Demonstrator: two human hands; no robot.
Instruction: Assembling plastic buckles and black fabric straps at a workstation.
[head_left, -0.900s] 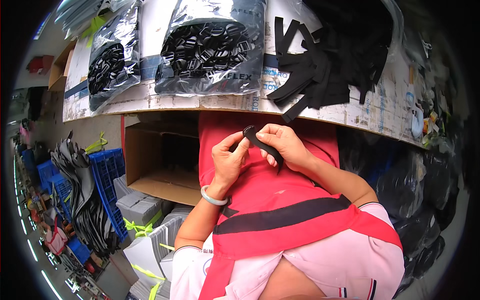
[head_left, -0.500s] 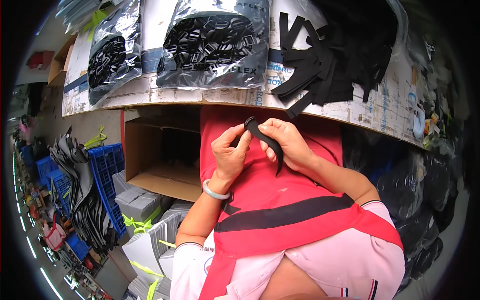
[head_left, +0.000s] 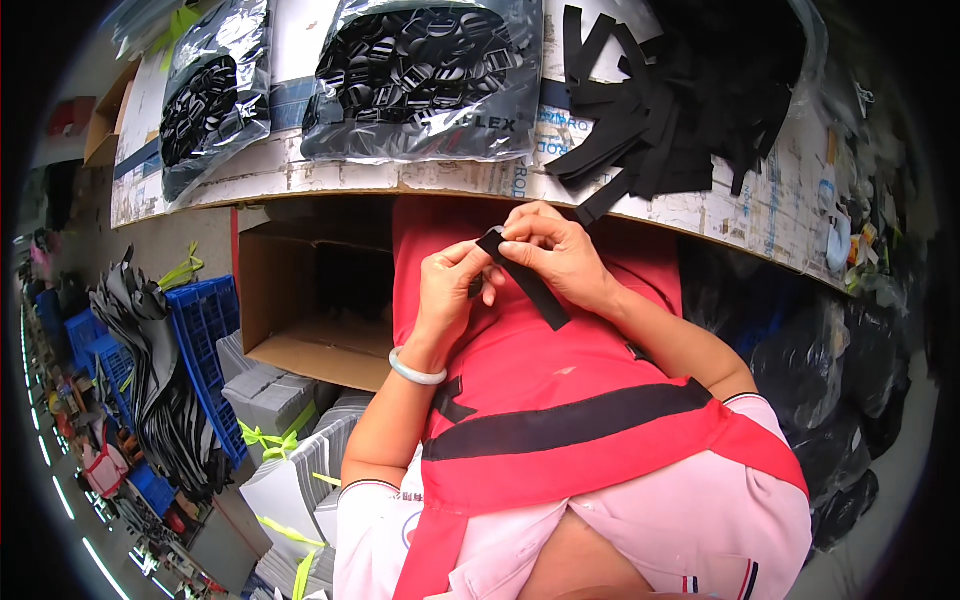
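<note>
In the head view, the person's left hand point(head_left: 447, 288) is pinching one end of a black strap point(head_left: 540, 298), thumb and forefinger closed on it. The right hand point(head_left: 560, 258) is gripping the same end between thumb and fingers, its fingertips almost meeting the left hand's. Something small and pale is showing between the fingertips there, too small to make out. The strap is lying in front of the red apron point(head_left: 530, 385), just off the near edge of the table point(head_left: 750, 222), with its free end slanting down to the right. A pale bracelet point(head_left: 417, 368) is circling the left wrist.

On the table, a clear bag of black buckles point(head_left: 410, 75) is resting by the middle of the near edge, and a smaller buckle bag point(head_left: 210, 105) is sitting toward the near left corner. A heap of black straps point(head_left: 680, 130) is spreading over the right part, one strap reaching the near edge. Under that edge, left of the apron, an open cardboard box point(head_left: 315, 358) is standing. Farther left, a blue crate point(head_left: 205, 340) is leaning beside grey stacks point(head_left: 275, 398).
</note>
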